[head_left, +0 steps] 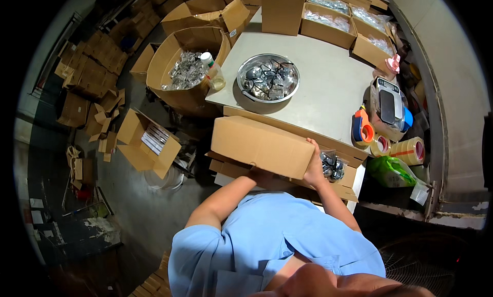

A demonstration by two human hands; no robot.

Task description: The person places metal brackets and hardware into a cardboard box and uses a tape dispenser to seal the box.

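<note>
A brown cardboard box (262, 143) is held tilted in front of my chest, at the near edge of the white table. My right hand (311, 166) grips its right end, fingers up along the side. My left hand (263, 178) is at the near lower edge, in shadow, its fingers mostly hidden under the box. Beneath the box lies an open carton (349, 189) with flaps spread. Dark, shiny bagged items (333, 166) show in it to the right of my right hand.
On the white table (328, 76) stands a metal bowl (268, 78) of small metal parts. A bottle (213, 71), tape dispenser (363, 126), tape rolls (408, 150) and scale (389, 104) line its edges. Filled cartons (328, 25) stand behind; an open box (149, 143) is at left.
</note>
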